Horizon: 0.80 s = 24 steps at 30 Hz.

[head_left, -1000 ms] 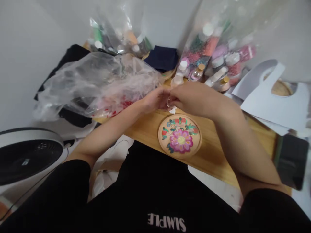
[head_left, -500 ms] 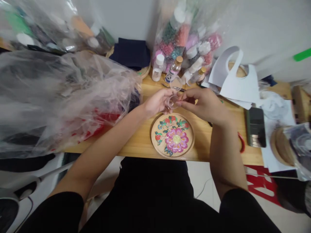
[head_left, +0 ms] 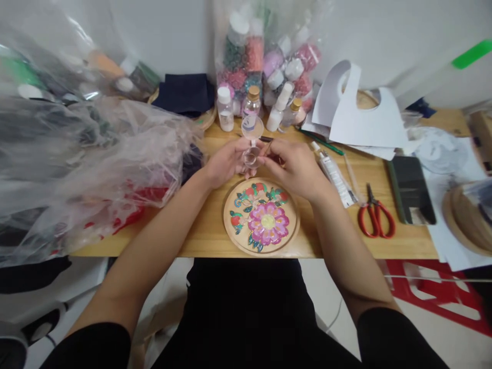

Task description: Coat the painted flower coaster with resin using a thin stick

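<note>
your l hand [head_left: 225,163] has the small clear cup [head_left: 251,158] in a part-curled grip, fingers round its l side. cup's just past the far rim of the wooden plate [head_left: 237,236], w/ its clear lid [head_left: 252,126] tipped up on the far side; can't tell if the cup touches the table [head_left: 207,241].

your r hand [head_left: 298,166] is at the cup's r side, thumb & fingers pinched nearly tog. on a thin gold-brown strand [head_left: 268,148], too small to make out fully.

plate lies flat nr the table's front edge, btwn your forearms, w/ a pink flower [head_left: 268,221] on it. to your r: white tube [head_left: 335,177], red-handled pliers [head_left: 372,205], then phone [head_left: 412,187]. big plastic bag [head_left: 96,143] on your l.
</note>
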Motion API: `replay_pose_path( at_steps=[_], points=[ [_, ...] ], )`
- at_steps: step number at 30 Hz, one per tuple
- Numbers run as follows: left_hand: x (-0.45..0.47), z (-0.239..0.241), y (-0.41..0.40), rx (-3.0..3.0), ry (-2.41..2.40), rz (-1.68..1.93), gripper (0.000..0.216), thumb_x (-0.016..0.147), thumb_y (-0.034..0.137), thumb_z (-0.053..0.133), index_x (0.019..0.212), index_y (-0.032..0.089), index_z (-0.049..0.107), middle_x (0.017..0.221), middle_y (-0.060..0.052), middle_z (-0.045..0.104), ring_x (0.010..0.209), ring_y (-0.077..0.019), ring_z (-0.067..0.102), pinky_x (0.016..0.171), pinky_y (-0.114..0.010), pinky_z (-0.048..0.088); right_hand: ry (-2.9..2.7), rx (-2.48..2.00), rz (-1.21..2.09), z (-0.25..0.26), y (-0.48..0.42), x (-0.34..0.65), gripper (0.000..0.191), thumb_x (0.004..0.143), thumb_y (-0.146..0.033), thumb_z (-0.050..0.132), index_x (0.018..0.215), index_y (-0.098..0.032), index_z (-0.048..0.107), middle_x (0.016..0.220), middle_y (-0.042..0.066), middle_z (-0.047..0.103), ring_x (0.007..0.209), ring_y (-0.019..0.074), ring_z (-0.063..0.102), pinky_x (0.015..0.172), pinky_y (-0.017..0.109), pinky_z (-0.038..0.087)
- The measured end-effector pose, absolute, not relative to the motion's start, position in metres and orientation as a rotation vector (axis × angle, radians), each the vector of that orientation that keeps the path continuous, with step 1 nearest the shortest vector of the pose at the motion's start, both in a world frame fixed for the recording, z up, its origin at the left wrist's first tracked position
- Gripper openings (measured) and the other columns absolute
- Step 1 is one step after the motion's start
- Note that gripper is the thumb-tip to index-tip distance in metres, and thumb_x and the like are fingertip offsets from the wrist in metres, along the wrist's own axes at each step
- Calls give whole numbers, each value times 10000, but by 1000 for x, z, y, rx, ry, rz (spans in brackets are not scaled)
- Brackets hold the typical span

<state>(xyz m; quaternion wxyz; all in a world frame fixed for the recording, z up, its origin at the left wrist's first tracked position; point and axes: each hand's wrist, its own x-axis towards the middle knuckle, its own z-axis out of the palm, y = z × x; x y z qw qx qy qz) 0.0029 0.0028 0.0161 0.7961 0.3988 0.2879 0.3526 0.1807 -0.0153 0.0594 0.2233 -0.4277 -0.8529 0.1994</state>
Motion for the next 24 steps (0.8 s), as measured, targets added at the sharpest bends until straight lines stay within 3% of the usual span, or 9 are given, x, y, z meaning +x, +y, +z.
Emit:
replay_pose_path(
  at_steps=[8, 16, 24],
  points=[
    [6, 18, 1, 890, 578, 748, 336, 847, 231, 373, 1127, 99, 503, 684, -5, 614, 535, -110, 611, 443, -156, 396, -2454, -1302, 409, 57, -14, 182, 210, 933, -268, 468, 919, -173, 655, 926, 71, 686, 834, 191, 603, 751, 314, 425],
    [11, 28, -1, 893, 728, 709, 408, 913, 188, 246, 1120, 49, 568, 684, -40, 625, 559, -122, 613, 443, -160, 374, -2573, -1360, 315, 65, -19, 184, 169, 908, -230, 496, 904, -166, 652, 909, 91, 690, 833, 209, 622, 718, 329, 432],
    [11, 22, 0, 833, 650, 723, 341, 929, 197, 347, 1162, 70, 562, 768, -26, 651, 563, -71, 617, 462, -122, 379, -2507, -1316, 197, 61, -20, 185, 185, 914, -249, 479, 905, -190, 655, 912, 101, 701, 818, 214, 626, 675, 346, 453]
  ],
)
